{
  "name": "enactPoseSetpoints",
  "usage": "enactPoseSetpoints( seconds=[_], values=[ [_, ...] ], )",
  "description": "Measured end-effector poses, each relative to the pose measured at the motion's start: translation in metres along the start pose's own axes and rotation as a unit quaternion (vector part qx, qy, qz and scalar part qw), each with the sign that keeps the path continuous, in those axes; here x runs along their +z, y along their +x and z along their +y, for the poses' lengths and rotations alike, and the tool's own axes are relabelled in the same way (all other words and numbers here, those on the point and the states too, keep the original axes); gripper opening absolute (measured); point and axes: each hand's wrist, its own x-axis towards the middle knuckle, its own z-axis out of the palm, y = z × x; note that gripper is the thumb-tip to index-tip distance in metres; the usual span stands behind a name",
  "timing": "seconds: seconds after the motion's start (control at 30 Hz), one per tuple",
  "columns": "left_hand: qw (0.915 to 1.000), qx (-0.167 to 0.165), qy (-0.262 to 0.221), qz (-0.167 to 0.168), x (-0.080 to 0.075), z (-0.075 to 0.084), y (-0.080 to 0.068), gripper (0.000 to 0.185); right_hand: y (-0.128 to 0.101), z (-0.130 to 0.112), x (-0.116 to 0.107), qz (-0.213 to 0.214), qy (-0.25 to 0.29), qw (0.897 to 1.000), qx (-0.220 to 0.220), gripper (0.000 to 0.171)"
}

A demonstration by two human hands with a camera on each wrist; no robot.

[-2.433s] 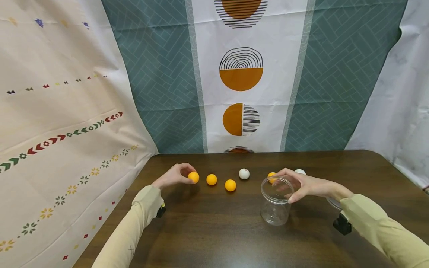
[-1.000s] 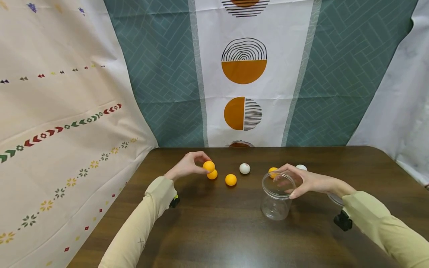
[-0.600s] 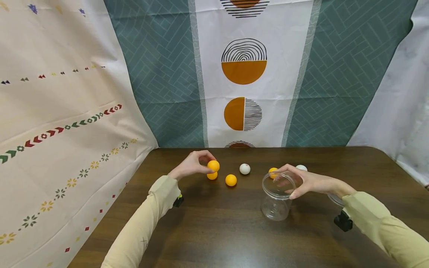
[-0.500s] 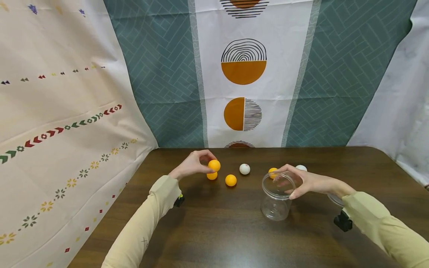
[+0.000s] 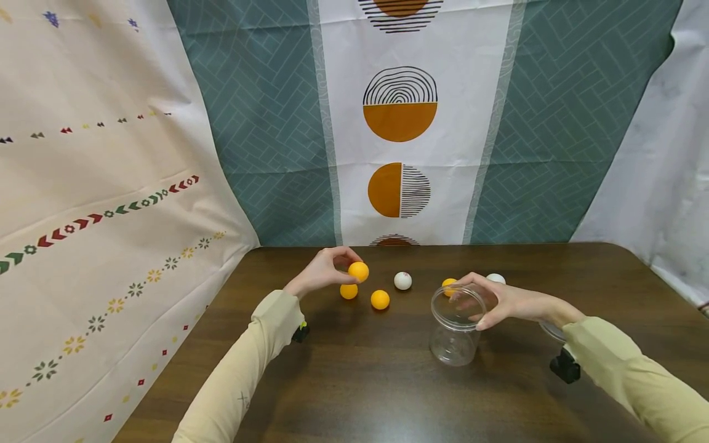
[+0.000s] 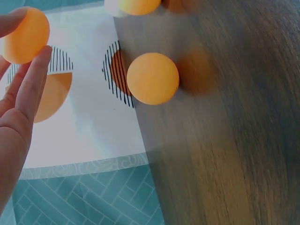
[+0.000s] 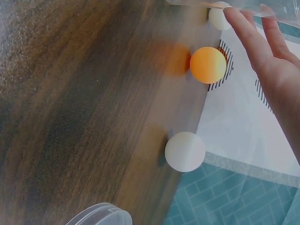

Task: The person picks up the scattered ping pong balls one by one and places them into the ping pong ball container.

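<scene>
Dark wooden table (image 5: 360, 387) spans my feed; the left hand (image 5: 325, 269), farther right than earlier, pinches an orange ball (image 5: 358, 272) between thumb and fingertips above the wood. The right hand (image 5: 506, 303) still grips the upright clear jar (image 5: 451, 338), thumb and fingers around its rim.

Even, bright light fills the head view, with soft glare on the surface (image 5: 410, 409) at 6 o'clock and faint glints on the clear jar (image 5: 453, 341). The 2 wrist views look dimmer and hazier, with blurred orange reflections.
</scene>
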Motion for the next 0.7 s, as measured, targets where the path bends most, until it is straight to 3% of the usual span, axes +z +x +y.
enactPoseSetpoints(
  seconds=[0.27, 0.47, 0.7],
  values=[
    [0.9998, 0.006, -0.018, -0.008, 0.004, 0.03, -0.004, 0.03, -0.001, 0.0, 0.001, 0.005, 0.001, 1.0, 0.011, 0.064],
    [0.9999, 0.002, -0.014, -0.003, 0.009, 0.037, -0.003, 0.03, -0.001, 0.001, 0.001, 0.008, 0.002, 1.0, 0.017, 0.066],
    [0.9989, 0.036, -0.028, -0.01, 0.016, 0.042, 0.002, 0.031, 0.0, 0.001, 0.001, 0.003, 0.004, 1.0, 0.003, 0.067]
  ],
)
